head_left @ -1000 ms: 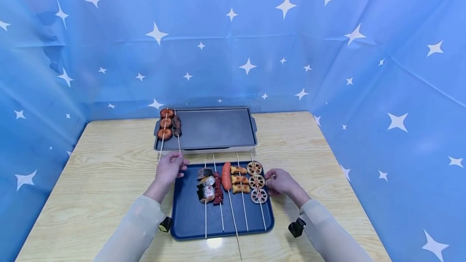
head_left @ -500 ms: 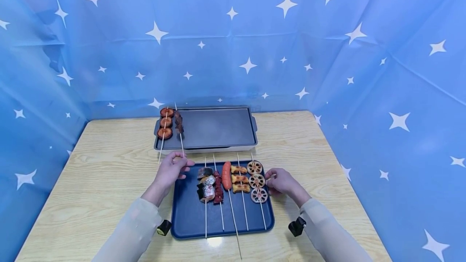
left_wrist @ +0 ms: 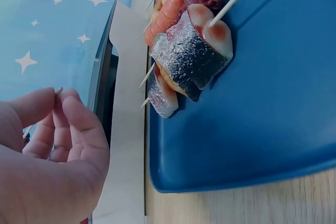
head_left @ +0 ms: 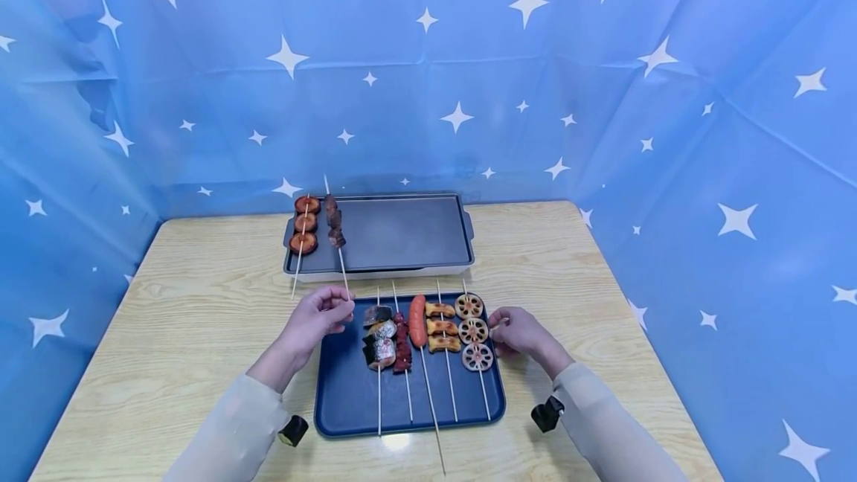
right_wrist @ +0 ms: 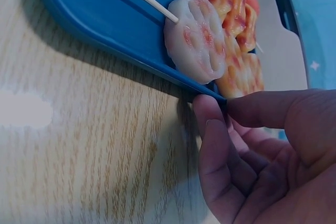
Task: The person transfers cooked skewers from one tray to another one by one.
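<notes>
My left hand (head_left: 315,324) pinches the lower stick end of a dark brown meat skewer (head_left: 335,222) between thumb and fingertips. The meat appears above the left part of a black griddle pan (head_left: 402,236), tilted, its tip past the far rim. Left of it on the pan lies a skewer of round brown slices (head_left: 305,222), perhaps mushroom. My right hand (head_left: 525,333) pinches the right rim of a blue tray (head_left: 344,400); the right wrist view shows thumb and finger on that rim (right_wrist: 152,71), beside a lotus root skewer (right_wrist: 197,38).
Side by side on the tray lie a fish skewer (head_left: 379,348), a dark red meat skewer (head_left: 402,344), a sausage skewer (head_left: 417,322) and a yellow grilled skewer (head_left: 442,329). The sausage's stick overhangs the tray's front edge. A starry blue curtain (head_left: 415,132) backs the wooden table (head_left: 221,281).
My left hand has drawn back towards me and right, bringing the meat skewer rightward, away from the round-slice skewer, with its tip higher. My right hand has stayed at the tray rim.
</notes>
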Available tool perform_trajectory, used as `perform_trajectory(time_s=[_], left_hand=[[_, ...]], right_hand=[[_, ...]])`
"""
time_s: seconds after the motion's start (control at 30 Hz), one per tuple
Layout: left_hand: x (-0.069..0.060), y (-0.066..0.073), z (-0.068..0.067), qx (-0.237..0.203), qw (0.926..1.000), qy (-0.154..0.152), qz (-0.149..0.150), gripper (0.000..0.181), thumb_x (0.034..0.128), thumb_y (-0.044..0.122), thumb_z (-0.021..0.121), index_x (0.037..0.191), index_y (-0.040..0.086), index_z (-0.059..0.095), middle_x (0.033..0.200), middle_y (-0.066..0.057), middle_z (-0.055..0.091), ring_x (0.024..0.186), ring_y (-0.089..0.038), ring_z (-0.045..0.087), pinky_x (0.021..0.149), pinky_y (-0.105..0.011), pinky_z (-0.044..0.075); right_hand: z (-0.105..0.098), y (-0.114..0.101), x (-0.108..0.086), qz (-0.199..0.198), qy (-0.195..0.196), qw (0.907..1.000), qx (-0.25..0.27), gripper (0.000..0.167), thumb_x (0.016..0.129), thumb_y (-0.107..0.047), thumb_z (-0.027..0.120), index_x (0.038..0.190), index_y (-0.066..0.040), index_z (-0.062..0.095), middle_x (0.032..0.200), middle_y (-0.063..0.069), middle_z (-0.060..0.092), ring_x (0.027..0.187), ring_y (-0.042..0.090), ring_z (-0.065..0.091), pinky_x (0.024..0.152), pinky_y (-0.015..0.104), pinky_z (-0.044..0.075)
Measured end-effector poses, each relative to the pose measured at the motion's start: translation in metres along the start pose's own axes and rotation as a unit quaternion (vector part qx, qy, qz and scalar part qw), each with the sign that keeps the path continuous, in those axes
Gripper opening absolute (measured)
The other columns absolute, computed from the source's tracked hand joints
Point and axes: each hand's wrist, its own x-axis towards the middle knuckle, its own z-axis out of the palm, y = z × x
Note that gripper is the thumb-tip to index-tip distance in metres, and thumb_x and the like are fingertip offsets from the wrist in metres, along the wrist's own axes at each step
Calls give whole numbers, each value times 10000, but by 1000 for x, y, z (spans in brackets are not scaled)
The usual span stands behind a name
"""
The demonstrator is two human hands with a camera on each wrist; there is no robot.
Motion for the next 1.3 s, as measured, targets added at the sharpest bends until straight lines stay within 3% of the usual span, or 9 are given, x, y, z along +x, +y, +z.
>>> perform_trajectory(time_s=[0.3, 0.5, 0.7, 0.93, 1.3], left_hand=[[-18, -5, -8, 821, 9962, -162, 223, 205, 895, 50, 634, 1070, -7, 544, 814, -12, 617, 774, -160, 637, 694, -309, 520], [-31, -12, -12, 1248, 9898, -646, 225, 241, 862, 27, 619, 1077, -32, 527, 811, -55, 607, 757, -191, 624, 653, -333, 522], [-41, -15, -14, 1413, 9821, -1219, 235, 247, 841, -7, 608, 1061, -29, 499, 829, -89, 615, 746, -201, 621, 604, -332, 516], [-51, -19, -17, 1704, 9672, -1881, 53, 212, 816, 1, 646, 967, -45, 504, 764, -57, 637, 726, -193, 650, 593, -345, 536], [-61, -43, -14, 1658, 9573, -2360, -209, 224, 773, -21, 694, 918, -48, 525, 687, -6, 596, 600, -140, 593, 540, -299, 505]], right_hand=[[-1, -1, 0, 68, -64, 10000, -7, 205, 875, -2, 560, 1079, -5, 580, 708, 86, 628, 598, 172, 623, 563, 309, 503], [-1, 1, 1, 83, -114, 9999, 75, 225, 860, 19, 555, 1083, 5, 572, 715, 79, 612, 590, 167, 624, 567, 305, 514], [-1, 2, 2, 134, -148, 9997, 110, 217, 868, 17, 556, 1084, -4, 571, 722, 79, 619, 585, 165, 625, 571, 304, 514], [-2, 3, 4, 130, -235, 9994, 237, 215, 885, 6, 556, 1100, -2, 565, 728, 83, 626, 595, 172, 633, 582, 313, 517], [-3, 5, 5, 96, -289, 9990, 332, 203, 892, 1, 556, 1095, -1, 563, 686, 77, 627, 583, 170, 631, 573, 312, 502]])
